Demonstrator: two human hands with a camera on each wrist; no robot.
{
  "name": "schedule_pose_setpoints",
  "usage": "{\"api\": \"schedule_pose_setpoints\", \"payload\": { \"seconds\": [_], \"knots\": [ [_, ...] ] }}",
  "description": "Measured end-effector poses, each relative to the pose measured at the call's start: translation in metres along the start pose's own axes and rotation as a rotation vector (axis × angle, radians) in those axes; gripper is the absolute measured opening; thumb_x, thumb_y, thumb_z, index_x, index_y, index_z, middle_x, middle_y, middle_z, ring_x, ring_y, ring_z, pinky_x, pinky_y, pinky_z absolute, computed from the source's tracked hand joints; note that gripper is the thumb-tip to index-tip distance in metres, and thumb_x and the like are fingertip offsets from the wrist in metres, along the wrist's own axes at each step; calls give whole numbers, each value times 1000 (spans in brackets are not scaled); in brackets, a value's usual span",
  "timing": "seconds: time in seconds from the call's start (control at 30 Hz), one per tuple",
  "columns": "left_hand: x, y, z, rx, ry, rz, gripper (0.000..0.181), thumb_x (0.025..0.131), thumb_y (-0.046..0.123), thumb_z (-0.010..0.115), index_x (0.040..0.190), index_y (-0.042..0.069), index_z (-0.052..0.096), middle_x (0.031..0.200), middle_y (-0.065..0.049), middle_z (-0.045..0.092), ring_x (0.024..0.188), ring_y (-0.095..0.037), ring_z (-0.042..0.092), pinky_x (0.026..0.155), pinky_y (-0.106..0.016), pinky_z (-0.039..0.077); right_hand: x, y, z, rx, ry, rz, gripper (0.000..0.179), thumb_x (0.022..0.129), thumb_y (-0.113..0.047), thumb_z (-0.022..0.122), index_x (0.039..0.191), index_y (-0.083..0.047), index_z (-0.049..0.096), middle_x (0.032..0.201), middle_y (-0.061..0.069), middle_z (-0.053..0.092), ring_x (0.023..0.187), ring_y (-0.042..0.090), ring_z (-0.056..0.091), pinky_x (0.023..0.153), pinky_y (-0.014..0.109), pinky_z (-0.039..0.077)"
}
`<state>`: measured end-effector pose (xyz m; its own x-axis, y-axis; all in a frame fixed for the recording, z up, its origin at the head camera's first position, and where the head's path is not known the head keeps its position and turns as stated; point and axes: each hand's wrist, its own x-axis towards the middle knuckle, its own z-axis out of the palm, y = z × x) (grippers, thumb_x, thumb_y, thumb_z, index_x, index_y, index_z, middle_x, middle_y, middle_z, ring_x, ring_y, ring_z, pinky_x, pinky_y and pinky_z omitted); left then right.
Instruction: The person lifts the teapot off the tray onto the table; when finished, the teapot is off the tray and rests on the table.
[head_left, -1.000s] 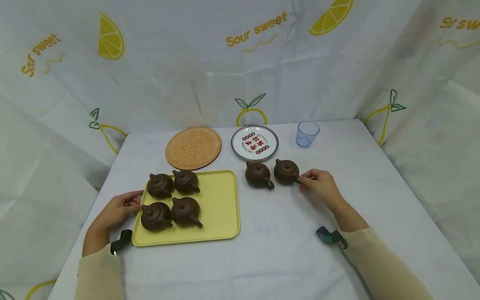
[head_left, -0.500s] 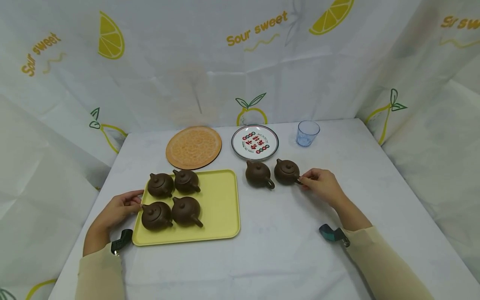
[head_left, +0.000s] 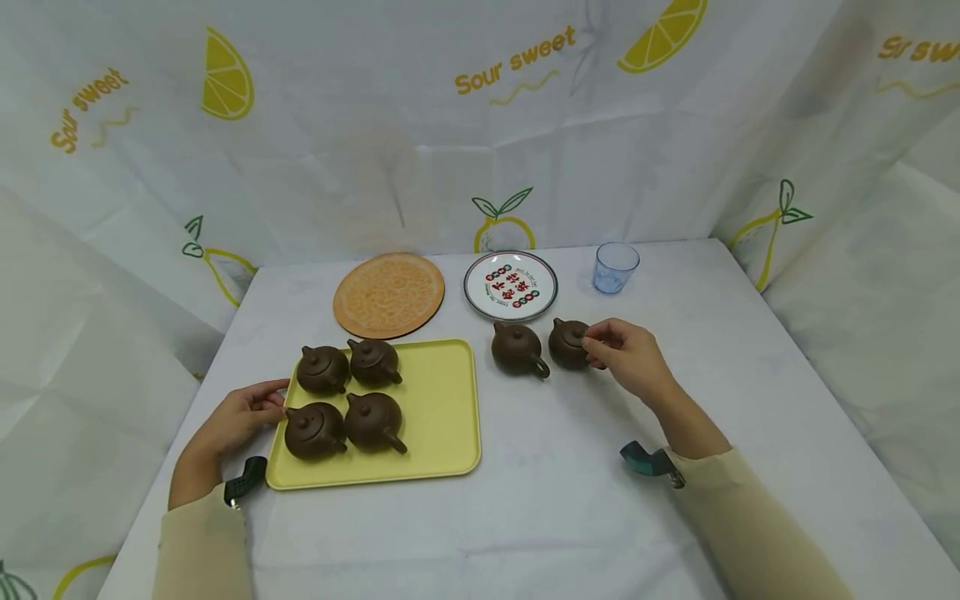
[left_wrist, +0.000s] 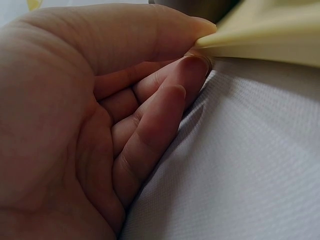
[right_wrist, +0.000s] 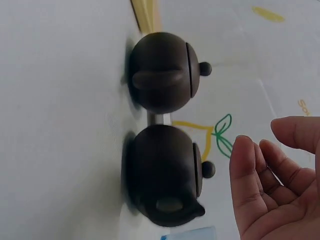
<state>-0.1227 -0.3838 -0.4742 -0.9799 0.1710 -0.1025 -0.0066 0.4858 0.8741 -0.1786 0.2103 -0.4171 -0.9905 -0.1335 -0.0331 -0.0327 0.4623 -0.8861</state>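
**Right hand [head_left: 630, 354] just off a brown teapot, left hand [head_left: 232, 421] on the tray**

So the right hand is up by the outer teapot [head_left: 567, 344], and from the head view it covers that pot's handle side. The right wrist view clears it up: thumb and fingers are apart, slightly bent, with nothing between them, and there's a visible gap to the lid knob. The outer teapot sits upright on the white cloth [head_left: 525, 517], handle pointing right. Just left of it is the inner teapot [head_left: 516, 348], also upright on the cloth, lid on.

The left hand is pinching the left rim of the yellow tray [head_left: 441, 417], thumb on the edge and fingers curled in below. The tray lies on the cloth with 4 more of these dark brown pots grouped toward its left side, 2 rows of 2: back-left pot [head_left: 322, 369], back-right pot [head_left: 373, 362], front-left pot [head_left: 314, 430], front-right pot [head_left: 373, 421]. All 4 have their lids on.

Behind all that there's a round orange mat [head_left: 388, 296] near the tray's far edge, a white plate [head_left: 511, 286] with red lettering behind the 2 pots on the cloth, and a bluish glass [head_left: 616, 268] further right. Lemon-print curtain [head_left: 337, 183] at the back.
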Motion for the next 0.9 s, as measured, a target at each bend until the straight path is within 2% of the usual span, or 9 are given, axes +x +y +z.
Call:
{"api": "schedule_pose_setpoints", "payload": {
  "seconds": [0.2, 0.37, 0.53, 0.9],
  "knots": [
    [0, 1, 1, 11, 7, -2, 53, 84, -7, 67, 133, -16, 47, 92, -8, 60, 76, -7, 58, 67, -19, 48, 4, -20, 31, 56, -71, -58, 18, 94, -15, 64, 106, -1, 63, 97, 19, 66, 83, 25, 64, 74, 43, 54],
    [0, 0, 1, 9, 4, 4, 52, 84, -7, 66, 133, -16, 47, 91, -8, 60, 75, -7, 58, 67, -19, 48, 5, -33, 63, 39, -142, -59, 16, 94, -17, 66, 105, -6, 65, 91, 12, 66, 79, 22, 64, 74, 46, 54],
    [0, 3, 1, 9, 4, -15, 53, 85, -5, 67, 134, -14, 47, 92, -10, 60, 76, -8, 58, 67, -20, 48, 2, -42, 94, 47, -212, -62, 13, 93, -18, 67, 102, -8, 66, 87, 7, 66, 77, 19, 64, 70, 39, 54],
    [0, 2, 1, 14, -4, -7, 53, 86, -6, 66, 134, -15, 46, 93, -11, 60, 77, -8, 59, 68, -21, 49, -4, -54, 144, 32, -366, -164, 8, 92, -17, 67, 95, -10, 67, 78, 0, 64, 70, 15, 64, 61, 30, 52]
  ]
}}
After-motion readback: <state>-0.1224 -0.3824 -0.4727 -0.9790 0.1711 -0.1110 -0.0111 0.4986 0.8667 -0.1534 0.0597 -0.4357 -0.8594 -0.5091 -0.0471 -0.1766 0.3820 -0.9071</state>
